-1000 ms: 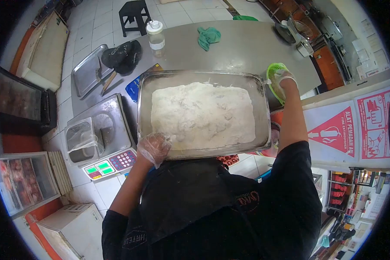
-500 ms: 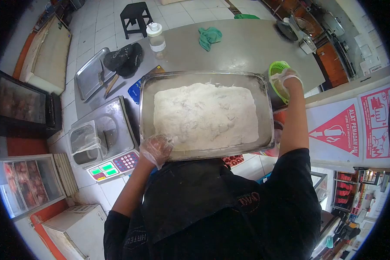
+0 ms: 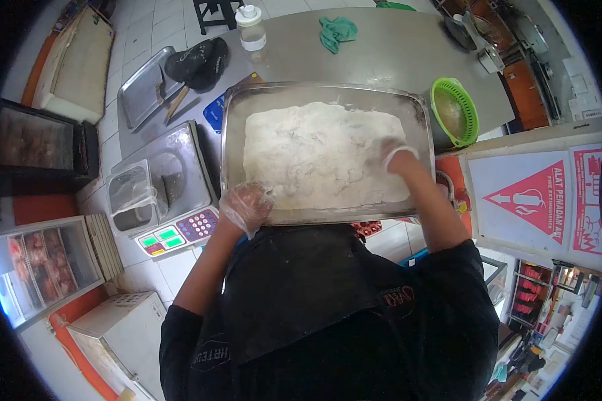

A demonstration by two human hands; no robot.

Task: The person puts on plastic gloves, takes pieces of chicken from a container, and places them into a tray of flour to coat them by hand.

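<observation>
A large metal tray holds a broad, uneven bed of white flour with lumps covered in it. My left hand, in a clear plastic glove, lies over the tray's near-left corner with its fingers curled beside the flour. Whether anything is inside those fingers is hidden. Above the right part of the flour is my gloved right hand, its fingers smeared by motion. A green basket stands just beyond the tray's right side, with pale brownish contents.
Left of the tray is a digital scale bearing a clear plastic container. Farther back are a metal tray, a black cap, a lidded bottle and a green cloth. A wall borders the right.
My right hand has left the green basket and moved left over the flour. My left hand stays at the tray's near-left corner. The whole view has shifted slightly.
</observation>
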